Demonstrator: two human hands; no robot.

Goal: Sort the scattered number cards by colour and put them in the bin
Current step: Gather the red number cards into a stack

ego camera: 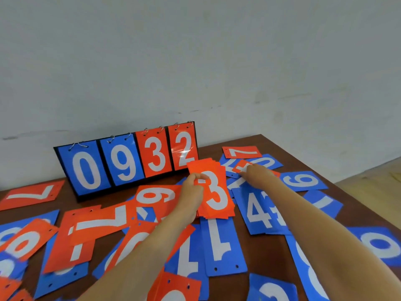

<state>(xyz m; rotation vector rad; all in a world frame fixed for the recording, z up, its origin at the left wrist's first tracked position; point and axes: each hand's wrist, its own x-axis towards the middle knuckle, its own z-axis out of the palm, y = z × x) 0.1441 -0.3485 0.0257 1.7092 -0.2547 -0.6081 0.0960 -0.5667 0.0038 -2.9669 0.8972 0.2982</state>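
Note:
Red and blue number cards lie scattered over a dark wooden table [269, 253]. My left hand [192, 190] grips a stack of red cards [213, 192] with a white 3 on top, held above the table's middle. My right hand [255, 173] reaches to the back right and its fingers touch a small red card [240, 166] lying on a blue 0 card [264, 162]. Whether the fingers pinch that card is not clear. No bin is in view.
A flip scoreboard [128, 159] showing 0 9 3 2 stands at the back against the grey wall. A red 7 card [240, 152] lies behind my right hand. Blue 4 cards [258, 210], a blue 6 [302, 181] and a blue 1 [221, 242] lie nearby. The table's right edge runs diagonally.

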